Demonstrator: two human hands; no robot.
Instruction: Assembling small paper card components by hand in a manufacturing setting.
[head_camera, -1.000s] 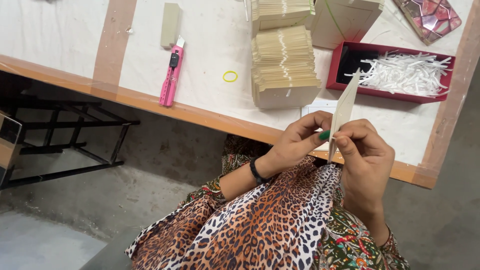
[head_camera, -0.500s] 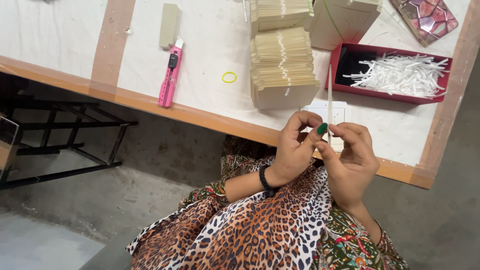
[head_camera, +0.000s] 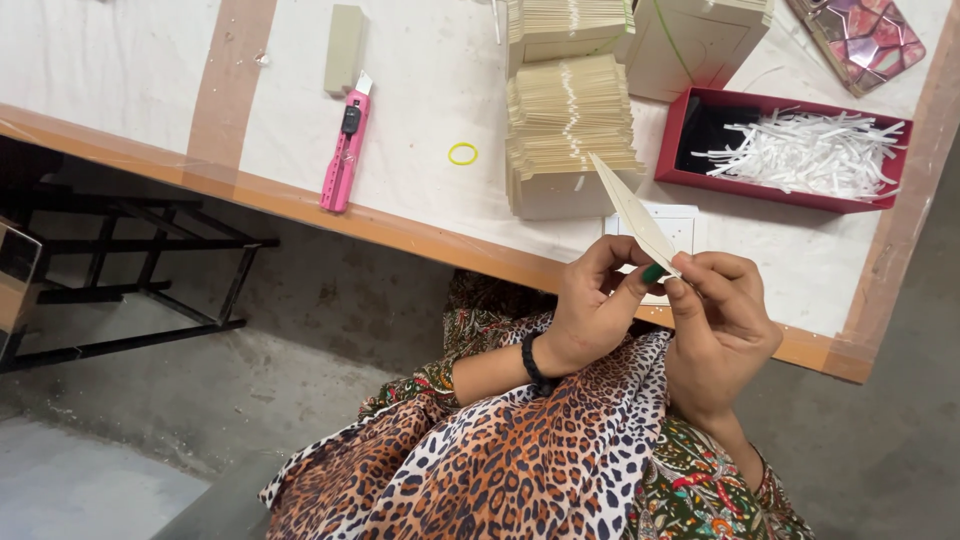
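Note:
Both of my hands hold one flat cream card piece (head_camera: 628, 208) just in front of the table's near edge. My left hand (head_camera: 590, 305) pinches its lower end, thumb tipped with green nail polish. My right hand (head_camera: 722, 325) grips the same end from the right side. The card slants up and to the left over a stack of similar cream cards (head_camera: 568, 130) standing on the white table (head_camera: 420, 120). A black band circles my left wrist.
A pink utility knife (head_camera: 345, 150) and a cream block (head_camera: 345, 50) lie at left, a yellow rubber band (head_camera: 462, 153) between. A red tray (head_camera: 672, 150) holds white paper strips (head_camera: 810, 150). Another card box (head_camera: 700, 40) and a patterned phone (head_camera: 858, 40) sit behind. A black metal frame (head_camera: 120, 290) stands under the table.
The card, upright and edge-on half a second ago, is now tilted up-left with its face showing. Both hands stay together at its lower end.

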